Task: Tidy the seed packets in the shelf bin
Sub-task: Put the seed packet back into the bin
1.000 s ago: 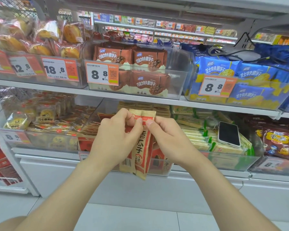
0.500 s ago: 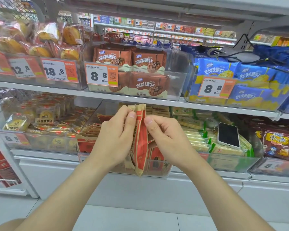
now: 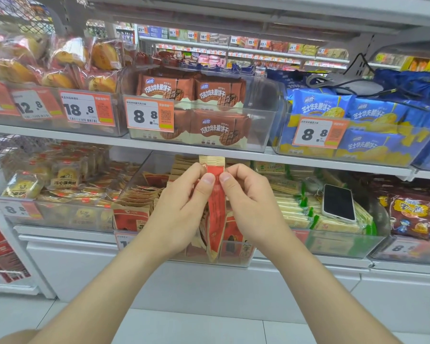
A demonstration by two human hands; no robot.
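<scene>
A small stack of red and tan seed packets [image 3: 215, 214] stands on edge, held upright in front of the clear shelf bin [image 3: 236, 254] on the middle shelf. My left hand [image 3: 181, 209] pinches the stack from the left near its top. From the right, my right hand [image 3: 248, 207] pinches the same packets, thumbs almost meeting. More seed packets [image 3: 134, 202] lie stacked in the bin's left part and behind my hands.
A phone [image 3: 338, 203] lies on green-edged packets [image 3: 298, 214] in the bin to the right. A bin of yellow pastries [image 3: 23, 184] stands to the left. The shelf above [image 3: 308, 161] carries brown and blue biscuit packs close over my hands.
The packet stack has turned from facing me to edge-on and risen towards the upper shelf. Both hands moved up and closer together with it.
</scene>
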